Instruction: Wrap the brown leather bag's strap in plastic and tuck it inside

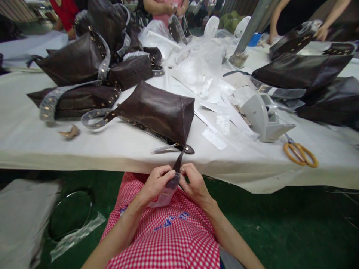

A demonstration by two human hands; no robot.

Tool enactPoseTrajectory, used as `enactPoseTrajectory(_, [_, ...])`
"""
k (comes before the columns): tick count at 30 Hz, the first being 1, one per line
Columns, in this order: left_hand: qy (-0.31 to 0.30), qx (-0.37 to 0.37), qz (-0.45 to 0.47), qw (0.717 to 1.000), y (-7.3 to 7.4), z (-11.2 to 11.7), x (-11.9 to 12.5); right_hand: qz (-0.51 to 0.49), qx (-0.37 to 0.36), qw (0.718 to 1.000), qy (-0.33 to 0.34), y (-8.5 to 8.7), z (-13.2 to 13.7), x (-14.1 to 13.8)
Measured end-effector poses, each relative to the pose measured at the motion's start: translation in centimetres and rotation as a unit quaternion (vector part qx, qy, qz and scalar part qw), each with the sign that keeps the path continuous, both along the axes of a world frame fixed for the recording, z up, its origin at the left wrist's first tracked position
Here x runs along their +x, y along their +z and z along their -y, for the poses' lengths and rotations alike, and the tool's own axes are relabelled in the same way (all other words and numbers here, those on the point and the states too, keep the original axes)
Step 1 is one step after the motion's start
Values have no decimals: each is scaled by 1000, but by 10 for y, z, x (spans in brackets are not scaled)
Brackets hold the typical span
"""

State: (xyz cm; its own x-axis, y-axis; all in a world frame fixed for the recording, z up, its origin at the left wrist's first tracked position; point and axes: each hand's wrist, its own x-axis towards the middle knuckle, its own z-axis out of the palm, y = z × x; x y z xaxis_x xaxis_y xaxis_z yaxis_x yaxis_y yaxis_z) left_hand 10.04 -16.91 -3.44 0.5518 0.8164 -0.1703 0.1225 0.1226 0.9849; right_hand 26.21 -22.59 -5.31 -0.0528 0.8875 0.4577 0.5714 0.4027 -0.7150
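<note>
A dark brown leather handbag (159,108) lies on its side near the table's front edge, its zipper side facing me. From its zipper end a narrow leather tab (178,161) hangs over the edge toward my lap. My left hand (158,182) pinches this tab together with a clear plastic sleeve (165,197) around its lower part. On the other side, the fingers of my right hand (194,183) are closed at the sleeve's edge. A studded strap (97,118), partly wrapped in clear plastic, loops out at the bag's left.
More brown bags (75,59) are heaped at the left, others (303,73) at the right. A grey tape dispenser (262,117) and yellow-handled scissors (300,154) lie right of me. Clear plastic bags (199,71) cover the middle. Co-workers stand across the table (134,153).
</note>
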Motion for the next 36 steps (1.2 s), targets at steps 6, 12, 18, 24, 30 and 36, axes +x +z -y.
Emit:
enactPoseTrajectory(6, [-17, -90, 76, 993, -2, -4, 1, -11, -7, 1000, 3, -1, -2, 4])
enactPoseTrajectory(12, [-25, -250, 229, 941, -17, 14, 1, 7, -1, 1000, -22, -4, -1, 6])
enactPoseTrajectory(18, [-75, -212, 198, 954, -19, 18, 1, 46, 10, 999, -27, -4, -4, 7])
enactPoseTrajectory(24, [-49, 20, -60, 997, 5, 17, -4, 34, -23, 999, 5, 9, -7, 6])
enactPoseTrajectory(30, [-46, 121, -153, 980, 1, 22, -5, 30, -43, 998, 20, 18, -7, 7])
enactPoseTrajectory(36, [-62, 156, -207, 964, 3, 24, -5, 72, -21, 995, 60, 20, -12, 11])
